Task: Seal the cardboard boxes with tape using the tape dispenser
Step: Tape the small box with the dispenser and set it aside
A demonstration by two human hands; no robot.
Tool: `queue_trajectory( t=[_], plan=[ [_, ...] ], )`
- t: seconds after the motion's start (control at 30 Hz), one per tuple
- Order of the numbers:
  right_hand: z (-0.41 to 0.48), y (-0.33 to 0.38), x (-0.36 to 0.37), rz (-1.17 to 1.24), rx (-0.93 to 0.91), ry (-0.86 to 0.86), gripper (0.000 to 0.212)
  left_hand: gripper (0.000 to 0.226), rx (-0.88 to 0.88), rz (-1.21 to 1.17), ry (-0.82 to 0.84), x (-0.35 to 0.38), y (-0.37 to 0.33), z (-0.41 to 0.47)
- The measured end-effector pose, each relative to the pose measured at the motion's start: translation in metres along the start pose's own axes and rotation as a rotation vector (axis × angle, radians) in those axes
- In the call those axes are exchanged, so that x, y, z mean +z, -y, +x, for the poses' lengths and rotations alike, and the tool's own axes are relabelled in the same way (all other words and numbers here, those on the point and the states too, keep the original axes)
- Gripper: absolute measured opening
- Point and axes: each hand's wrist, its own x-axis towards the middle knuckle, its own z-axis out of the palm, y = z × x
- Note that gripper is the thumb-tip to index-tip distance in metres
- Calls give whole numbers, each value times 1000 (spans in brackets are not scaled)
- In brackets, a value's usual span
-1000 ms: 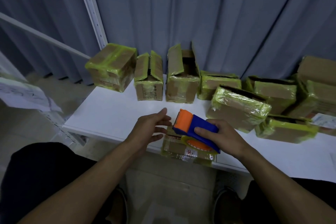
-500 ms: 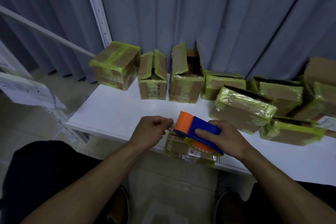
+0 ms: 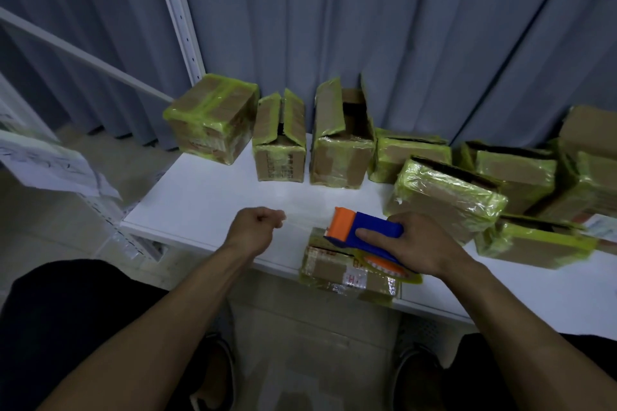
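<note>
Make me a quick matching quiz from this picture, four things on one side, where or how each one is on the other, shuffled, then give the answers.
Things:
1. tape dispenser
2. left hand
3. far-left box
4. tall box

States:
A. closed in a fist above the white table
B. top flaps standing open
C. held by the right hand on the near box
D. fully taped shut, overhanging the table's corner

Pairs: 1-C, 2-A, 3-D, 4-B

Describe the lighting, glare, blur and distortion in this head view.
Head view: dim, bluish light; soft glare on the white table and the boxes' yellow-green tape wrap; wide-angle bending of the shelf upright; hanging paper at left is blurred; tape dispenser stays sharp.
</note>
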Motion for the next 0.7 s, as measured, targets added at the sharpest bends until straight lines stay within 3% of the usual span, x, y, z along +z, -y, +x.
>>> queue_trajectory(
  t=[0.13, 0.23, 0.37, 0.5, 0.7],
  plan=[
    [9, 4, 10, -136, 15, 16, 74, 19, -182, -10, 30, 11, 24, 8],
    [18, 8, 12, -234, 31, 51, 72, 30, -284, -44, 91, 14, 35, 11],
    [30, 16, 18, -281, 58, 104, 66, 32, -260, -43, 53, 16, 44, 18],
    [41, 18, 27, -382, 107, 142, 75, 32, -276, -65, 53, 24, 61, 27],
    [51, 16, 42, -430, 173, 212, 79, 13, -319, -116, 19, 44, 89, 29]
  ],
)
